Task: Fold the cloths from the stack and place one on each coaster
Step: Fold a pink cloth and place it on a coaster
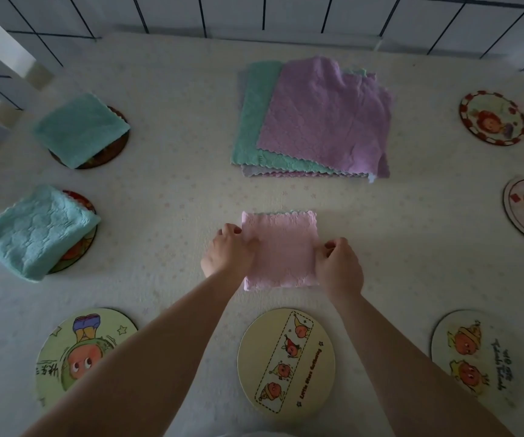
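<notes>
The folded pink cloth (279, 250) is gripped at both side edges by the left hand (229, 252) and right hand (339, 266); placement on the near middle coaster (286, 361) is judged next.

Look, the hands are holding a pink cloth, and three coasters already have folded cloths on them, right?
Not quite: the head view shows only two covered coasters, one under a green cloth and one under a blue cloth. The left hand and right hand do hold the pink cloth.
</notes>
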